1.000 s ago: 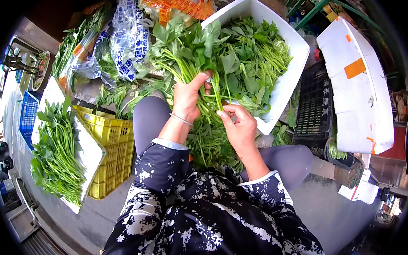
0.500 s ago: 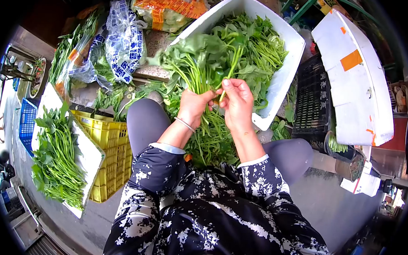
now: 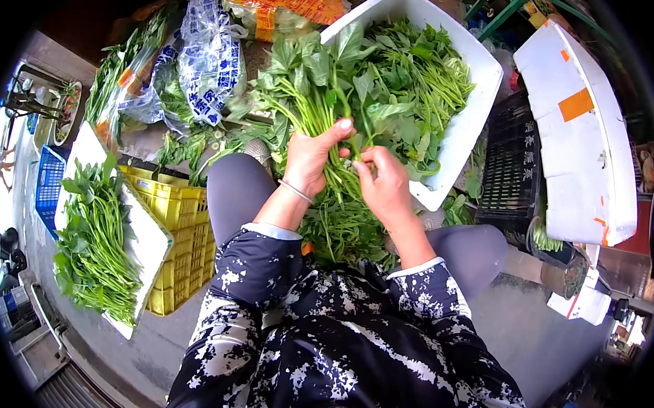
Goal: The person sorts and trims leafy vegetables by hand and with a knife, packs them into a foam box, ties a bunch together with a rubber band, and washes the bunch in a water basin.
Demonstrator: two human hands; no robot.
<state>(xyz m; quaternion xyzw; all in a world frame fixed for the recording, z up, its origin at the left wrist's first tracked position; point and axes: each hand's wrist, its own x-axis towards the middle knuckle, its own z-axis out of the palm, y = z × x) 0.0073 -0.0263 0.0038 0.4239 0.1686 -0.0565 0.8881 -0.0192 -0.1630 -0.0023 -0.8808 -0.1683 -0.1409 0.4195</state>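
The left hand (image 3: 308, 159) grips a bundle of leafy green stems (image 3: 294, 109), thumb across the front and fingers wrapped behind it. The bundle is held between the knees, leaves pointing away from the body and overlapping the near-left side of the white foam box (image 3: 467, 146). The right hand (image 3: 388, 183) is just beside it; its thumb and forefinger appear to pinch the stem of a leafy sprig (image 3: 382, 113), whose top is blurred.

Handling notes:

1. Maintain even pressure with the left hand. The stems look crisp, so a hard squeeze could bruise or snap them.
2. Pinch the sprig low on its stem, clear of the leaves, to limit tearing.
3. Align the sprig parallel to the bundle, leaf end outward, to avoid tangling.
4. Ease the left thumb only slightly when stems need adjusting; a wide release could let the bundle fan out.
5. Work above the loose greens (image 3: 344, 230) between the legs, so that a dropped stem lands among them.
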